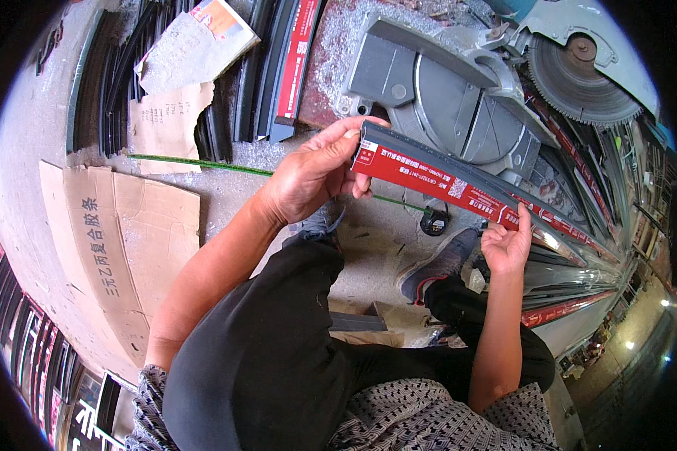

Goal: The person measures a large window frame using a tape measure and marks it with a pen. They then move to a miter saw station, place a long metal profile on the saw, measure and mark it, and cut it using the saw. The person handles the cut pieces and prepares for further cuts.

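Note:
A dark grey metal profile strip [429,159] with red printed protective film spans the space between my hands, tilted down to the right. My left hand [316,169] is closed around its left end, thumb on top. Near the other end, my right hand [506,244] has its index finger stretched over the red film and its other fingers curled at the lower edge. Below the strip, a black tape measure [434,222] lies on the floor. Its green blade [203,162] runs out leftward, passing behind my left hand.
Ahead is a grey mitre saw [447,105] with a bare toothed blade [579,79] at right. Dark profiles [267,71] and cardboard pieces [169,124] lie at left, above a large cardboard sheet [120,240]. Bundled long profiles [572,297] fan out at right.

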`<action>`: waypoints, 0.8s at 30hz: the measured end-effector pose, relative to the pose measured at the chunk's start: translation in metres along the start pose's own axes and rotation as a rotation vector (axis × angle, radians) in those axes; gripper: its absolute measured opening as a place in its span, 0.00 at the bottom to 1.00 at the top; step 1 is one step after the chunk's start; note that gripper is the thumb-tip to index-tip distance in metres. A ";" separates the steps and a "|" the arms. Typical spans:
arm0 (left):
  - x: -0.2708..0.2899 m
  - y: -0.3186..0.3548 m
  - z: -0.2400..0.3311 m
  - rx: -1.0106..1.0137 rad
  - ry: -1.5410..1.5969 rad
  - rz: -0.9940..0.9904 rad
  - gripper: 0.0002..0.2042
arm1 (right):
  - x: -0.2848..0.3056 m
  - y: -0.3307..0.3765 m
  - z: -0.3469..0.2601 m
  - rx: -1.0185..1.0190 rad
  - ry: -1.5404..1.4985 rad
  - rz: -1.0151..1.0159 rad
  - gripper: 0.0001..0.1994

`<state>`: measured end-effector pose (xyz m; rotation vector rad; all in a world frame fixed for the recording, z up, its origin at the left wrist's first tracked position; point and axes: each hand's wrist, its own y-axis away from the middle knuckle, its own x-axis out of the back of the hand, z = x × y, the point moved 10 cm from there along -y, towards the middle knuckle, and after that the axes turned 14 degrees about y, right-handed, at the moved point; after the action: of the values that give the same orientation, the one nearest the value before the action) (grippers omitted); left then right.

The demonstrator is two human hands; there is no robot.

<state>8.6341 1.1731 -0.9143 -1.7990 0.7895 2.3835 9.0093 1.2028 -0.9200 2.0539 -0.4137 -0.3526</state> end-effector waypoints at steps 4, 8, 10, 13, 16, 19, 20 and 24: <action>0.001 0.001 0.001 -0.002 -0.006 0.017 0.25 | -0.002 0.002 0.002 0.007 -0.003 0.030 0.15; -0.003 0.003 0.006 -0.029 -0.086 0.060 0.24 | -0.001 0.000 0.004 -0.016 0.003 0.025 0.15; -0.003 0.004 0.012 -0.051 -0.231 0.100 0.23 | 0.001 -0.002 0.005 -0.027 0.007 0.026 0.15; -0.002 0.004 0.022 -0.098 -0.497 0.184 0.21 | 0.009 -0.008 0.007 -0.027 0.017 0.045 0.15; -0.003 0.002 0.030 -0.139 -0.680 0.254 0.18 | 0.005 -0.012 0.011 -0.011 0.012 0.004 0.15; -0.003 0.000 0.029 -0.134 -0.685 0.280 0.15 | 0.009 -0.010 0.008 0.035 -0.028 0.093 0.15; 0.000 0.000 0.030 -0.120 -0.728 0.295 0.12 | 0.013 -0.015 0.009 0.034 -0.045 0.044 0.15; 0.001 0.003 0.035 -0.218 -0.758 0.334 0.11 | 0.031 -0.026 -0.013 0.234 -0.235 0.056 0.16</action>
<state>8.6017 1.1848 -0.9073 -0.6829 0.7737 3.1122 9.0461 1.2120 -0.9382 2.2300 -0.6819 -0.5356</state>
